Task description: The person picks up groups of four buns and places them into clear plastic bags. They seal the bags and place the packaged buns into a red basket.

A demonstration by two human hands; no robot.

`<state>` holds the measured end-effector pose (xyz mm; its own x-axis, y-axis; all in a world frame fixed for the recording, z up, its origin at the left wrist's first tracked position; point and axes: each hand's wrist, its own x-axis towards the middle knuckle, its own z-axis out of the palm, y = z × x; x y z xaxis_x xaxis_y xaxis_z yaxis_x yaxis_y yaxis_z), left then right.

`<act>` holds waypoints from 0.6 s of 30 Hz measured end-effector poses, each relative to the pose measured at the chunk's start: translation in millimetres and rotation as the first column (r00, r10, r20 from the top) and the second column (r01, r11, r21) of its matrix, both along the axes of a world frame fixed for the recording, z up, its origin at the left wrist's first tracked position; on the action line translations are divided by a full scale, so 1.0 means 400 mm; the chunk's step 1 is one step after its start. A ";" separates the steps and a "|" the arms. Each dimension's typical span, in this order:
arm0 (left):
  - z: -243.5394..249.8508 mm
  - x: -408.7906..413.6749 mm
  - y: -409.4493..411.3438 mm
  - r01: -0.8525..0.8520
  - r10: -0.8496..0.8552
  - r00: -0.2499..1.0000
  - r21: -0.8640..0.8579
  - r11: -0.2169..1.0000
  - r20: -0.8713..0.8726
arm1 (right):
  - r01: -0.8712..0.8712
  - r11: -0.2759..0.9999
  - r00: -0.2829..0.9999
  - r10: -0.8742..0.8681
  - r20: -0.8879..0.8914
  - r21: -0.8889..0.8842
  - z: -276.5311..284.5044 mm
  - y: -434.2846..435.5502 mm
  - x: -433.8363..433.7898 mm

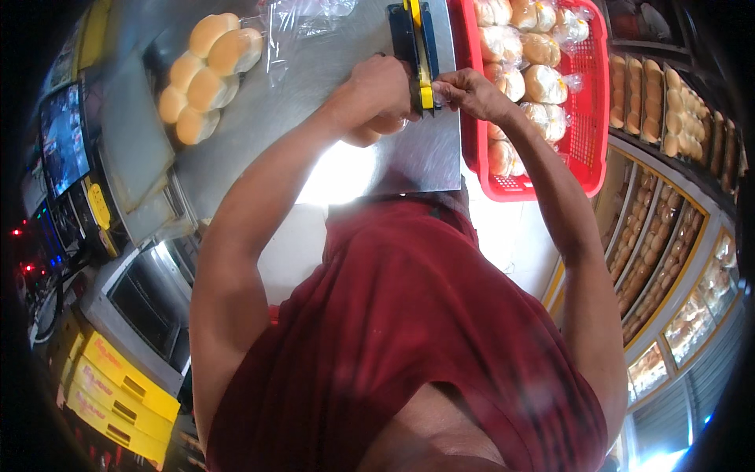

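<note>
A bag neck sealer (426, 65), dark with yellow parts, stands at the right part of the steel table (259, 141). Against its left side, my left hand (383, 88) is curled over a bread roll (365, 134), which pokes out below the hand; its fingers are largely hidden. On the sealer's other side, my right hand (472, 94) pinches a bit of clear plastic (439, 97) between thumb and fingers. Unwrapped bread rolls (207, 88) lie joined in a cluster at the table's left. Clear plastic bags (295, 29) lie near the far edge.
A red plastic basket (598, 118) with several bagged rolls adjoins the table's right edge. Farther right are trays of bread (652, 100) and a display case (655, 230). A screen (65, 138) and stacked yellow crates (118, 401) stand at left.
</note>
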<state>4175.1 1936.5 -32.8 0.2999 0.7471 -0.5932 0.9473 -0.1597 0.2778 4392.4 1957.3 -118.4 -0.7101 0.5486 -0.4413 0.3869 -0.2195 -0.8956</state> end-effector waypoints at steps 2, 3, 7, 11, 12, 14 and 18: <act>-0.017 0.009 0.000 -0.020 0.020 1.000 -0.062 0.998 -0.011 | -0.009 0.998 1.000 0.010 0.013 -0.069 -0.051 0.006 0.010; -0.048 0.011 0.008 -0.038 0.035 0.999 -0.092 0.995 -0.032 | -0.023 1.000 0.998 0.025 0.065 -0.021 -0.058 0.005 0.006; -0.119 -0.025 0.011 0.023 -0.024 0.997 0.024 0.999 0.072 | 0.073 0.995 0.981 -0.085 0.172 0.074 -0.068 -0.025 0.013; -0.054 -0.121 -0.003 -0.103 0.138 0.981 -0.236 0.966 0.140 | 0.221 0.972 0.970 -0.211 0.119 -0.079 0.016 -0.169 0.018; -0.111 -0.181 -0.035 -0.116 0.148 0.950 -0.129 0.985 0.274 | 0.265 0.937 0.964 -0.248 0.101 -0.229 0.029 -0.227 -0.002; -0.095 -0.221 -0.085 -0.277 0.340 0.860 -0.213 0.937 0.380 | 0.345 0.811 0.933 -0.353 0.076 -0.472 0.050 -0.318 -0.085; -0.107 -0.194 -0.248 -0.547 0.522 0.655 -0.134 0.827 0.546 | 0.437 0.645 0.831 -0.556 0.007 -0.626 0.114 -0.338 -0.258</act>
